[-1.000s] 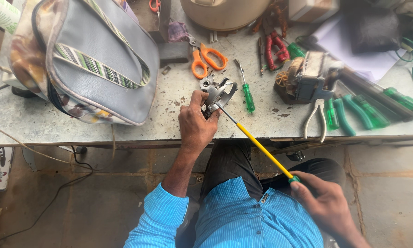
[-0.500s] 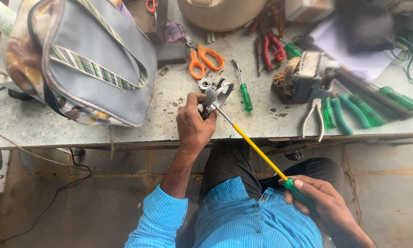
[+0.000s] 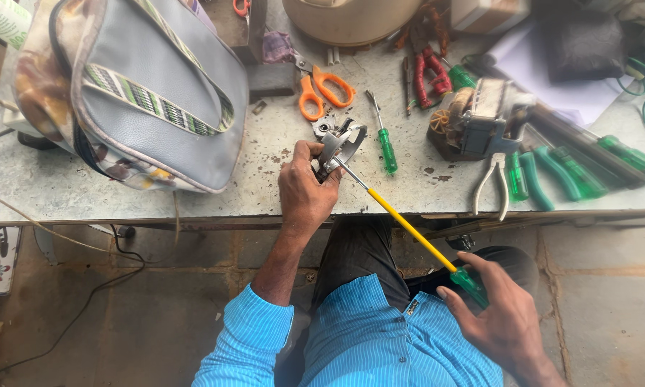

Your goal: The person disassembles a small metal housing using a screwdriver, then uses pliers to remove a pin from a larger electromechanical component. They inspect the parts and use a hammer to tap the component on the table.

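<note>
My left hand (image 3: 304,190) grips a small grey metal part (image 3: 339,145) at the front of the worn bench (image 3: 423,190). A long screwdriver (image 3: 408,226) with a yellow shaft and a green handle has its tip set into that part. My right hand (image 3: 498,319) holds the green handle low over my lap, below the bench edge. The shaft slants from the part down to the right.
A grey bag (image 3: 140,93) with a striped strap lies at the left. Orange scissors (image 3: 321,89), a small green screwdriver (image 3: 383,140), a wound motor core (image 3: 476,122), pliers (image 3: 491,183) and several green-handled tools (image 3: 552,175) are spread on the bench. Cables hang at left.
My right hand has slid a little along the handle and closed on it. The left hand and the metal part have stayed in place.
</note>
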